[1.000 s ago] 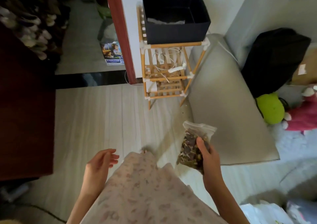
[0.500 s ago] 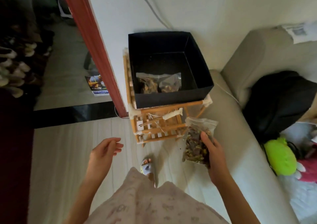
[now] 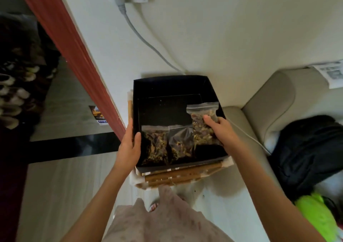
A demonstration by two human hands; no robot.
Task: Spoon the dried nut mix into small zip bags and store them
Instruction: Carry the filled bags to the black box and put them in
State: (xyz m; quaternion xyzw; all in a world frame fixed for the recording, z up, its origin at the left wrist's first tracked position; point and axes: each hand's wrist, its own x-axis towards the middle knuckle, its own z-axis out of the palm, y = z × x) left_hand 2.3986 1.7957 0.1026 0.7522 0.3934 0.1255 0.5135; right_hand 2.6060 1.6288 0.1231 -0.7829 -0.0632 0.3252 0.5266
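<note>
Pinching zip bag [image 3: 202, 128] w/ right hand [image 3: 221, 128] fingers over black box [image 3: 167, 85].

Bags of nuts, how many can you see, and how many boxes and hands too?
Bags of nut mix: 3 (one held, two lying in the box)
Black box: 1
Hands: 2 (left hand, right hand)
Total: 6

We can read no text here: print on the paper [image 3: 332, 74] atop the sofa and on the booklet [image 3: 98, 115] on the floor is too blurred.
</note>
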